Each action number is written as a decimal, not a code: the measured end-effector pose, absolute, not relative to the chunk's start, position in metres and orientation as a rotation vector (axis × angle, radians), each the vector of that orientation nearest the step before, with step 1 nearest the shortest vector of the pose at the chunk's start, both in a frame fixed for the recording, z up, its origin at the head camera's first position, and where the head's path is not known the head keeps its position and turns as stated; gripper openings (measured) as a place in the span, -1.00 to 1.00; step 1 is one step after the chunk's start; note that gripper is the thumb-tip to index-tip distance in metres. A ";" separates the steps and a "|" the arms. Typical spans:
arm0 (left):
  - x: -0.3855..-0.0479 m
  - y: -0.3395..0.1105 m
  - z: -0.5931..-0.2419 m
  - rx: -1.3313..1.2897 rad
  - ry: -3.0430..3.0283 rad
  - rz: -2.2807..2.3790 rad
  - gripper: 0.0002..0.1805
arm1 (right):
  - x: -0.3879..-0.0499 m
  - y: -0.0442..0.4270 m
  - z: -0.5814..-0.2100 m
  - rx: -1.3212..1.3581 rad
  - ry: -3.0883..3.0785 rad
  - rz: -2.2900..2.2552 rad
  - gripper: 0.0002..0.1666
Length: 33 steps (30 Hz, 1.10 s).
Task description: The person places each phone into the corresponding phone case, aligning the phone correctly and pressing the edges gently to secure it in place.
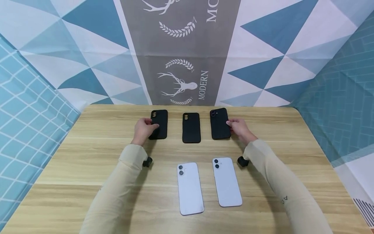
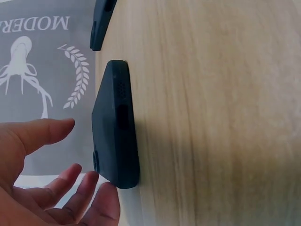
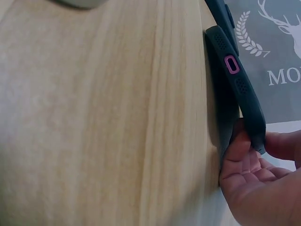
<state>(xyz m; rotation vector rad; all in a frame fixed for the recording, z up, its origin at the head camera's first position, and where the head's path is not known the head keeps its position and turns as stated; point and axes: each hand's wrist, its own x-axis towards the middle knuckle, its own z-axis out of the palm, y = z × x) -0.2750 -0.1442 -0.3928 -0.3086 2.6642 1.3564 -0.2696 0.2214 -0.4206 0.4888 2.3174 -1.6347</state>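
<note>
Three black phone cases lie in a row at the table's back. My left hand (image 1: 143, 130) is at the left case (image 1: 162, 125); in the left wrist view its fingertips touch the edge of that case (image 2: 115, 127), with the thumb raised off it. My right hand (image 1: 240, 129) pinches the side of the right case (image 1: 219, 125), which holds a phone; the right wrist view shows this case (image 3: 240, 89) tilted, its near side lifted off the wood, thumb above and fingers beneath. The middle case (image 1: 191, 128) lies flat between the hands.
Two white phones lie nearer on the wooden table (image 1: 87, 162): one in the centre (image 1: 190, 190) and one to its right (image 1: 227, 183), camera ends away from me. A patterned cloth (image 1: 181, 42) hangs behind the table's back edge.
</note>
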 end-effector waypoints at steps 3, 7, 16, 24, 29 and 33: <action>-0.276 -0.144 -0.395 -0.306 2.684 1.320 -0.38 | -0.270 0.219 -0.420 0.486 2.371 -1.573 -0.47; -0.276 -0.141 -0.397 -0.302 2.707 1.243 -0.28 | -0.269 0.217 -0.417 0.453 2.492 -1.415 -0.47; -0.277 -0.132 -0.396 -0.319 2.790 0.997 -0.12 | -0.266 0.205 -0.406 0.311 2.698 -1.011 -0.38; -0.279 -0.136 -0.398 -0.290 2.767 0.976 -0.03 | -0.268 0.197 -0.409 0.240 2.779 -0.862 -0.48; -0.280 -0.138 -0.397 -0.292 2.742 0.985 0.00 | -0.268 0.196 -0.407 0.226 2.785 -0.774 -0.40; -0.281 -0.140 -0.396 -0.284 2.744 0.971 -0.03 | -0.269 0.195 -0.407 0.204 2.800 -0.741 -0.41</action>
